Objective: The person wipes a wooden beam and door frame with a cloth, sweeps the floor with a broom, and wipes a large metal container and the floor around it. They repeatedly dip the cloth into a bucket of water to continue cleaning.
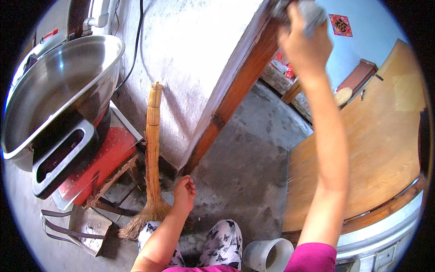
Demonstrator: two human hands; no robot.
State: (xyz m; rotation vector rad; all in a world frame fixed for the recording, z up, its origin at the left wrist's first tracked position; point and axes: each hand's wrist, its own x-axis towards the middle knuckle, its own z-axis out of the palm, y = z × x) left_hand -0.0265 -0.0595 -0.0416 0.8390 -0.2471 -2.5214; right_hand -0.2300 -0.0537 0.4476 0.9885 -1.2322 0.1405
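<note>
My right hand (306, 50) is raised at the top of the view, its fingers closed round a grey cloth (311, 17). The cloth lies against the upper part of the brown wooden door frame (247, 75); motion blurs the hand a little. Low down in the middle, my left hand (183, 192) hangs with its fingers curled in, and nothing shows in them. It is closest to the foot of the door frame and to a straw broom (153, 145), which stands handle up against the white wall.
A large steel pan (68, 63) with a black handle sits on a red-sided stand (102, 158) at the left. Below it lies a metal dustpan (88, 229). A white bucket (268, 255) stands by my knees. At the right, a wooden door (362, 149) stands open.
</note>
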